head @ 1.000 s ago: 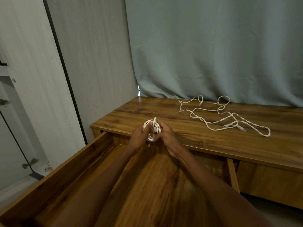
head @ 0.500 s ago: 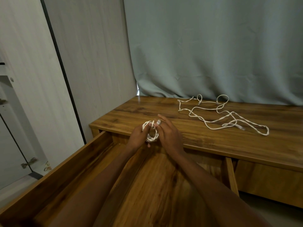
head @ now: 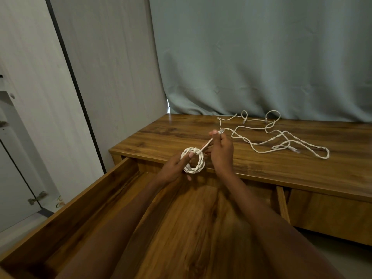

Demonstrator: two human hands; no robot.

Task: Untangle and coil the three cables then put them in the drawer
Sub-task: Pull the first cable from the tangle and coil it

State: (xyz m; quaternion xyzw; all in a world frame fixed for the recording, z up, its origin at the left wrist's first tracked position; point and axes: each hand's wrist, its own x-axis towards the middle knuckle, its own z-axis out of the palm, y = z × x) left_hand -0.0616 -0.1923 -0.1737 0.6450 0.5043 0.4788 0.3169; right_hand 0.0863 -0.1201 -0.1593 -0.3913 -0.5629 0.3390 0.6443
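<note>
A white braided cable wound into a small coil (head: 199, 161) is held over the front edge of the wooden cabinet top (head: 181, 135). My left hand (head: 175, 168) grips the coil's left side, thumb on top. My right hand (head: 221, 152) pinches the cable's free end near its plug (head: 221, 130) and holds it up and to the right, the short tail taut. More white cable lies in a loose tangle (head: 277, 135) on the cabinet top at the back right; how many strands it holds I cannot tell. The open drawer (head: 66, 216) lies below my arms.
A grey-green curtain (head: 261, 57) hangs behind the cabinet. Pale wardrobe panels (head: 90, 77) stand to the left, with a hinged door (head: 18, 188) at the far left. A shut drawer front (head: 330, 216) sits at the lower right.
My right hand has pulled the cable's free end out of the coil, up and to the right. The coil now shows as an open ring in my left hand.
</note>
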